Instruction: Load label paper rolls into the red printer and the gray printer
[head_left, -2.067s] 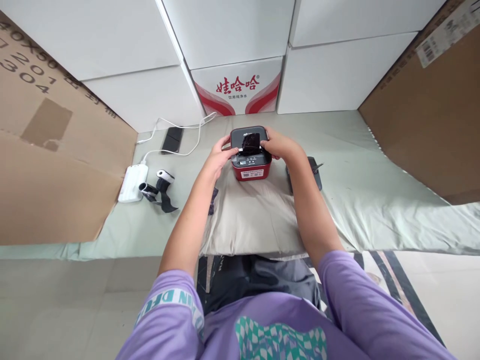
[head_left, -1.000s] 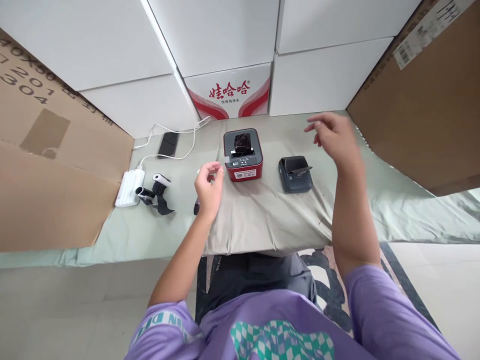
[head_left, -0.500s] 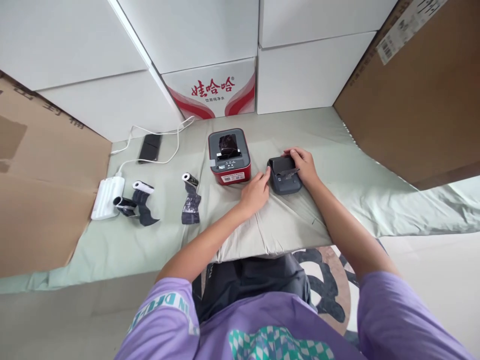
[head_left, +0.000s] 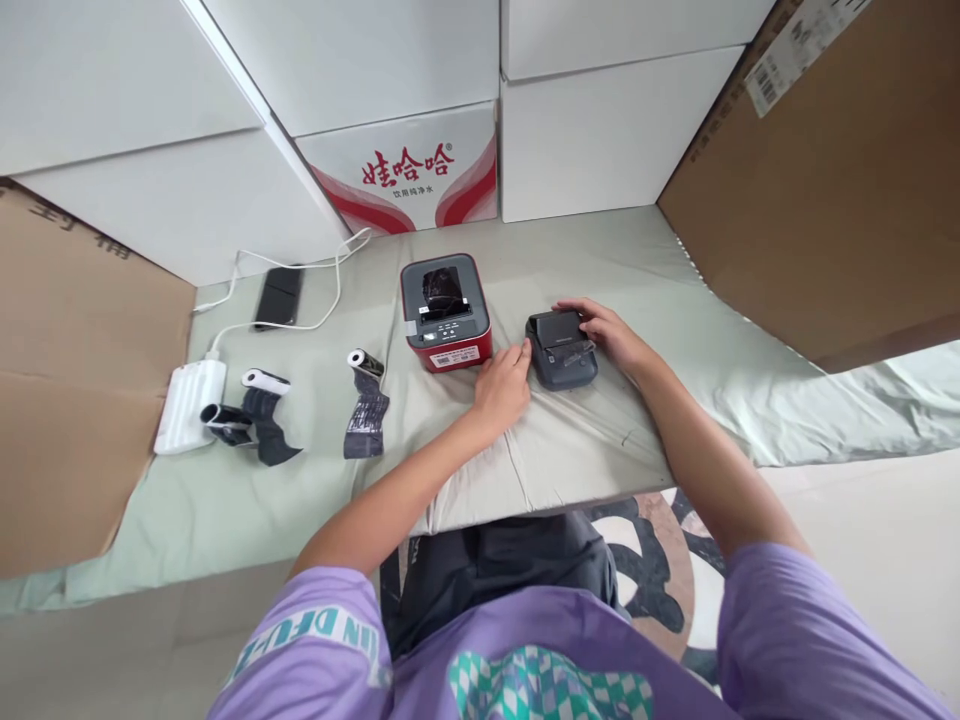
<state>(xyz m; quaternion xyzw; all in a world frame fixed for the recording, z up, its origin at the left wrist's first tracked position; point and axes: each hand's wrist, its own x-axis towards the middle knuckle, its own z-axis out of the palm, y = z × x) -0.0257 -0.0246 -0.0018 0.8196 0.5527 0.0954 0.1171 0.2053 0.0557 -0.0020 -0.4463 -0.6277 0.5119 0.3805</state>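
A small dark grey portable printer (head_left: 566, 372) sits on the cloth in front of me, a dark strip of film or paper sticking out across its top. My left hand (head_left: 504, 388) presses its fingertips against the printer's left side. Around the back right corner curls my right hand (head_left: 611, 338), its fingers along the rear edge. Together both hands grip the printer. Just left of it stands a red and grey box-shaped printer (head_left: 454, 356) with a black piece on its top, close to my left hand.
On the left lie a paper roll with a dark printed strip (head_left: 366, 415), a white-cored roll (head_left: 266, 381), a black roll (head_left: 226, 422), a white power bank (head_left: 187, 405) with a cable, and a black phone (head_left: 278, 297). White boxes (head_left: 577, 140) and cardboard cartons (head_left: 817, 200) surround the table.
The view has shifted slightly, so the things on the table sit further left. Both hands stay at the small printer; the right-hand fingers have moved a little along its back edge.
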